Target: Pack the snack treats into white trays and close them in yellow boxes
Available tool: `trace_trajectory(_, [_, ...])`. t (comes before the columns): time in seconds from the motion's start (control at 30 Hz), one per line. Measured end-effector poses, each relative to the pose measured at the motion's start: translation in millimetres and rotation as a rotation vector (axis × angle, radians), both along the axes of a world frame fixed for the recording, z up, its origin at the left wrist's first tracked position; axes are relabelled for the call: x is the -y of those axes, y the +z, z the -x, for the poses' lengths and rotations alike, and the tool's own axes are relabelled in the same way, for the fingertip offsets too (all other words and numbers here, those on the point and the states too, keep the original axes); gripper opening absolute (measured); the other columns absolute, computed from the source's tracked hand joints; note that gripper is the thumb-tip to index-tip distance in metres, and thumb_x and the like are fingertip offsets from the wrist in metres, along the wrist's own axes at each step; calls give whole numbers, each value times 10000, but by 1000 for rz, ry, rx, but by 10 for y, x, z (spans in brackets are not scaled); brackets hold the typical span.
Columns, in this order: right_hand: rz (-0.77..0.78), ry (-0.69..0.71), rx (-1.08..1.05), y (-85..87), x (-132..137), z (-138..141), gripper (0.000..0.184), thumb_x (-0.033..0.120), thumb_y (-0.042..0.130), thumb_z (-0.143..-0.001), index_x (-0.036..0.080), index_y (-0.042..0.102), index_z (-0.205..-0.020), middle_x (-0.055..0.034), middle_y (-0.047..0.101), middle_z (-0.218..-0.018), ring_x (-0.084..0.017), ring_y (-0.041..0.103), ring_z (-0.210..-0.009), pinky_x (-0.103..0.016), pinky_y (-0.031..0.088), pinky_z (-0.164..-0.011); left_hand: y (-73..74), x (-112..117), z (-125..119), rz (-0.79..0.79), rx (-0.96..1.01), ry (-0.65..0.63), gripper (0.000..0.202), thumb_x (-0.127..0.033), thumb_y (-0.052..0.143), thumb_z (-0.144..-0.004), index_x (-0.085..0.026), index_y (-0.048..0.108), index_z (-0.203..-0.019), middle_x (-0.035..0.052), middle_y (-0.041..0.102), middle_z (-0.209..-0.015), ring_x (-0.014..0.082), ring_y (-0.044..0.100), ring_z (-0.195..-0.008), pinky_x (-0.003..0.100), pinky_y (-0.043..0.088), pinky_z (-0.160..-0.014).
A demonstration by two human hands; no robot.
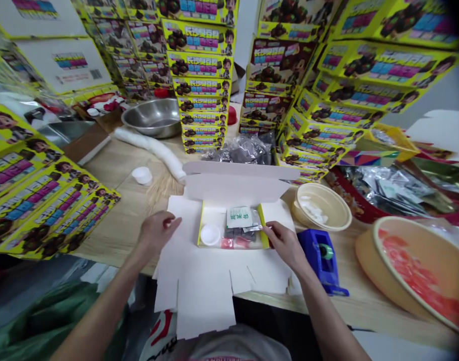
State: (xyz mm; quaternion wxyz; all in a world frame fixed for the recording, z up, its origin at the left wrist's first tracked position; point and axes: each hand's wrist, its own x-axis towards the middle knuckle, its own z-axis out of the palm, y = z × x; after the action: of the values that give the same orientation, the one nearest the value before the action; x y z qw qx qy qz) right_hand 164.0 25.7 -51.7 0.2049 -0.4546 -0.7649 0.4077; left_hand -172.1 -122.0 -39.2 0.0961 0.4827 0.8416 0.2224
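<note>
An open white box [205, 271] with a yellow inner edge lies unfolded in front of me, its lid raised at the back. Inside it are a round white cup [210, 234], a white packet with green print [240, 216], dark grey packets [239, 234] and small red packets [227, 243]. My right hand [285, 244] is at the box's right wall, fingertips pinched on the end of a small silvery packet [253, 228]. My left hand [157, 231] hovers left of the box, thumb and forefinger apart, holding nothing. Thin wooden sticks [160, 189] lie just beyond it.
Tall stacks of yellow printed boxes [203, 65] stand behind. A blue tape dispenser [319, 260], a cream bowl [336, 210] and a basin of red packets [376, 265] are on the right. A metal bowl [154, 118] and a white cup [142, 175] are at left.
</note>
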Motion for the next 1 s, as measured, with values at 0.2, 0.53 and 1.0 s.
trace_trajectory(0.2, [155,-40,-135,-39,119,-153,378,477,414,-896,155,585,-995,-39,608,-746,-151,575,-610,-254,473,-556,-53,-235,-539,-29,413,-197,401,-425,453,-836,-171,584,-1118,26,658,-854,126,567,-587,224,415,-553])
trace_trajectory(0.53, [29,-54,-194,-28,288,-167,280,361,494,-873,159,605,-1033,-31,612,-727,-151,575,-615,-256,475,-588,156,-215,-795,-69,330,-199,347,-242,400,-808,-170,604,-1079,-19,601,-686,116,523,-561,207,383,-556])
trace_trajectory(1.0, [-276,-168,-211,395,-397,-257,417,405,616,-771,156,555,-1100,-117,565,-1082,-175,592,-793,-297,522,-637,274,-410,-152,-377,209,85,693,-506,625,-670,-146,467,-1241,87,584,-1024,143,568,-697,234,458,-556])
